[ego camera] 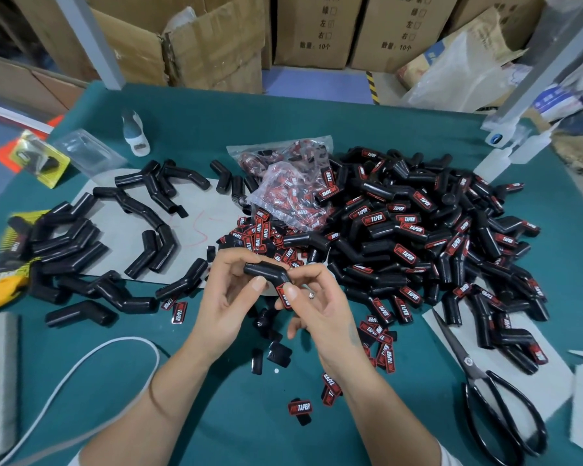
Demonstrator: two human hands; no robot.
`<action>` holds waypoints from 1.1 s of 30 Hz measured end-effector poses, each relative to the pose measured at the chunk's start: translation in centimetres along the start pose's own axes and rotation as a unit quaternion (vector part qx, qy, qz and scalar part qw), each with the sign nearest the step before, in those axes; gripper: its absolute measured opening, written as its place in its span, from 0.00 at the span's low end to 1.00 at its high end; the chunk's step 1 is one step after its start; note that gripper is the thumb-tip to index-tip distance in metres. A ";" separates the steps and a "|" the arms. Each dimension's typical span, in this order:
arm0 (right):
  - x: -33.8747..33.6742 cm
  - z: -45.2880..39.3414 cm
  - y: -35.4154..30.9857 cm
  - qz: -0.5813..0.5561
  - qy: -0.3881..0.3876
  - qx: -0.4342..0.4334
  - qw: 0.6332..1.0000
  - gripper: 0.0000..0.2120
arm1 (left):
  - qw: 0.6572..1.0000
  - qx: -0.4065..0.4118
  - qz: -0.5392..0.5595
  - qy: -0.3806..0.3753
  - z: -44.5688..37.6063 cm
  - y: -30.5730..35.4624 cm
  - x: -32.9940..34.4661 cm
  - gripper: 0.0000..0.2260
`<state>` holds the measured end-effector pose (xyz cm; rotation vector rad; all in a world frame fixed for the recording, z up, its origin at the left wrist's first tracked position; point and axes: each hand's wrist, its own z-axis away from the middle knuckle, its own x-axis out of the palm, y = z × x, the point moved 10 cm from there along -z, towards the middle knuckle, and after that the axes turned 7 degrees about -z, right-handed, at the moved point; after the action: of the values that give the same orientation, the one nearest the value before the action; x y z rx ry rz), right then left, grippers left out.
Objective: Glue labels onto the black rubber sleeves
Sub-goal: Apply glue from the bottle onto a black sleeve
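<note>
My left hand (231, 290) and right hand (312, 307) pinch a bent black rubber sleeve (266, 273), pressing its red-and-black label (284, 297) near me. Right heap of labelled sleeves (428, 243) looks done; left bare sleeves (108, 237) remain.

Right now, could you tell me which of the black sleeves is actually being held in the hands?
The bent sleeve at centre, held above the table between the left hand and right hand. A label sits at its right end; all others lie on the table.
</note>
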<state>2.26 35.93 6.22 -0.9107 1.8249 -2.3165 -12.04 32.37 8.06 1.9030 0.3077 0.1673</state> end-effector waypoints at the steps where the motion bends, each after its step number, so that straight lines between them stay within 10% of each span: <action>1: 0.0 0.0 0.0 0.000 -0.001 0.000 1.000 0.08 | 1.000 0.002 -0.001 0.001 0.0 0.0 0.0 0.13; 33: 0.3 0.0 -0.5 0.011 -0.003 -0.013 1.000 0.09 | 1.000 0.018 0.007 0.009 0.0 -0.4 -0.5 0.12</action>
<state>2.19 36.02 6.82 -0.8965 1.8573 -2.2799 -12.53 32.33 7.72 1.9410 0.3116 0.1892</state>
